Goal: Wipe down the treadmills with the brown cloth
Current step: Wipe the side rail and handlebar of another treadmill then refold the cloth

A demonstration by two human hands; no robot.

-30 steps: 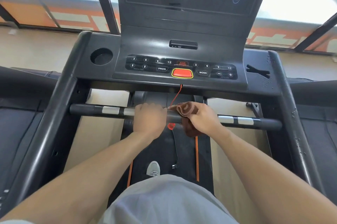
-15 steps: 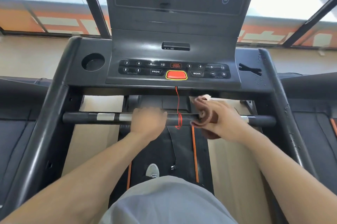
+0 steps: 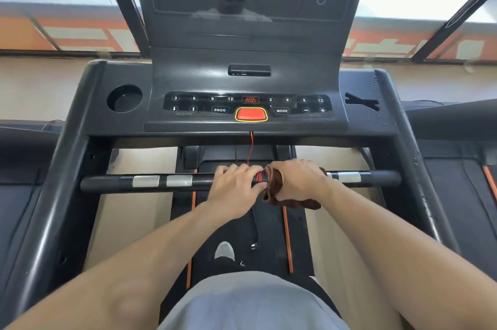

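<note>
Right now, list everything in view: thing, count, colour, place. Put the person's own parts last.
treadmill console: one, black, centre top
stop button: one, red with yellow rim, console centre
cup holder: one, black, console left
safety cord: one, red, hanging from console, wound on handlebar between the hands
handlebar: one, black with silver pads, across the middle
running belt: one, black, orange side stripes, below the bar
neighbouring treadmills: two, black, far left and right
brown cloth: one, wrapped round bar under right hand
shoe: one, grey, on belt
shorts: grey, bottom centre
left hand: gripping bar
right hand: gripping cloth on bar
</note>
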